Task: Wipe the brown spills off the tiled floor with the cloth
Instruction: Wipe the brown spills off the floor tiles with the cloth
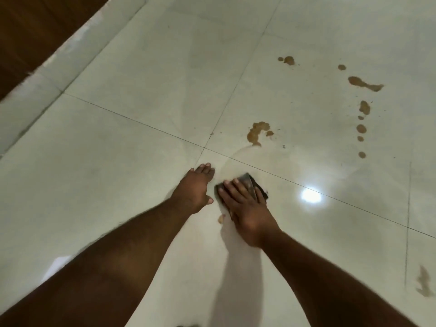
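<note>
A small dark cloth (250, 181) lies flat on the pale tiled floor (141, 128), and my right hand (245, 204) presses it down with straight fingers spread over it. My left hand (195, 188) rests flat on the tile just left of the cloth, fingers straight. A brown spill (256, 132) sits a short way beyond the cloth. More brown blots lie farther right: a pair (288, 60), a long one (363, 83) and a string of drops (361, 128). A tiny brown spot (221, 218) shows beside my right wrist. A faint wet smear surrounds the cloth.
A dark wooden surface (35, 31) rises along the upper left, with a pale skirting strip (47, 74) below it. A brownish smear (424, 283) marks the tile at the lower right edge. A lamp glare (311, 195) shines on the floor right of the cloth.
</note>
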